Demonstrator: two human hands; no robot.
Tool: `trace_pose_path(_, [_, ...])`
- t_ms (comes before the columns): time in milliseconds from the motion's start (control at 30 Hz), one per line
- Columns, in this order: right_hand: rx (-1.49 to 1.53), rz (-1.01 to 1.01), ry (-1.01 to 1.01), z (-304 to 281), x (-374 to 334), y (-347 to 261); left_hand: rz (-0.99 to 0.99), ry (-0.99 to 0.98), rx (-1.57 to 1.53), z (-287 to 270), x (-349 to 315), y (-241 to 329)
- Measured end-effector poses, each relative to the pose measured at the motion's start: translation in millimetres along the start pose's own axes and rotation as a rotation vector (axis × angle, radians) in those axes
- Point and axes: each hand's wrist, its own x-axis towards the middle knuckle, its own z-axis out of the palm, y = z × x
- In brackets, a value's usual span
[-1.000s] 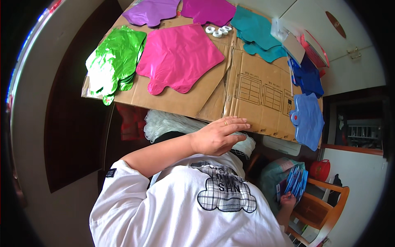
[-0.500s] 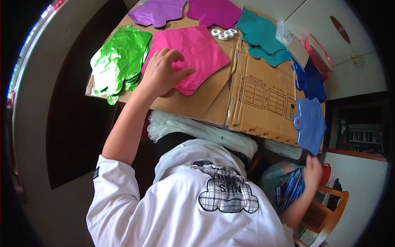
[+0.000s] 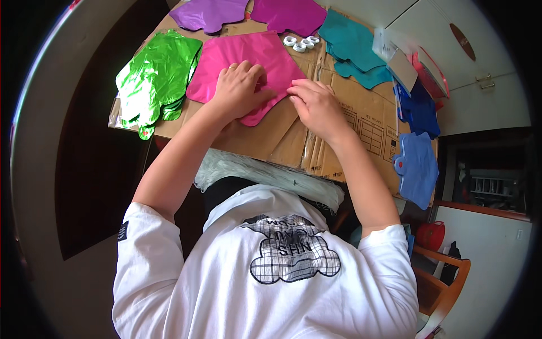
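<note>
A flat pink foil balloon (image 3: pixel 228 53) lies on the cardboard-covered table, partly covered by my hands. My left hand (image 3: pixel 240 87) rests over its lower middle, fingers bent and thumb held apart, with nothing visible in it. At the balloon's right edge, my right hand (image 3: pixel 317 104) has its thumb and fingertips close together, pinching the edge. A pile of shiny green foil balloons (image 3: pixel 155 79) lies to the left of the pink one.
Purple (image 3: pixel 206 14), magenta (image 3: pixel 288 14), teal (image 3: pixel 353 42) and blue (image 3: pixel 418 169) foil pieces lie around the table. Small white rolls (image 3: pixel 299 44) sit behind the pink balloon. White strands (image 3: pixel 271 183) hang at the near edge; a wooden chair (image 3: pixel 451 288) stands right.
My right hand has come up from beside the bag of blue packets at the lower right to the pink balloon's right edge. My left hand stays over the balloon.
</note>
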Motion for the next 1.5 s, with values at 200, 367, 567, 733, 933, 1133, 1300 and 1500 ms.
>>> trace_pose_path(200, [0.133,0.153,-0.025,5.8,-7.0,13.7,-0.049,-0.008,-0.003,17.2,-1.0,-11.5])
trace_pose_path(367, [0.008,0.043,0.061,10.5,-13.4,12.4,-0.024,0.142,0.006,14.7,-0.9,3.2])
trace_pose_path(567, [0.084,0.121,0.020,10.5,-10.8,15.5,-0.040,0.074,0.026,23.1,5.1,-17.4])
trace_pose_path(733, [-0.149,0.030,0.141,9.2,-4.1,-0.6,-0.221,-0.057,-0.228,6.5,15.2,-16.4])
trace_pose_path(933, [-0.208,0.002,-0.123,25.1,35.2,-11.3,-0.546,-0.124,-1.230,-11.2,23.7,-41.3])
trace_pose_path(1133, [-0.196,0.097,-0.399,29.2,55.7,-19.6,-0.378,0.357,-1.439,-59.4,-5.8,-157.4])
trace_pose_path(1300, [-0.219,0.130,-0.463,27.4,62.8,-19.7,-0.104,0.536,-1.360,-208.9,-11.2,-124.4])
trace_pose_path(1500, [0.359,0.428,-0.159,9.3,57.8,-2.9,-0.027,0.592,-0.555,-146.8,6.2,16.4])
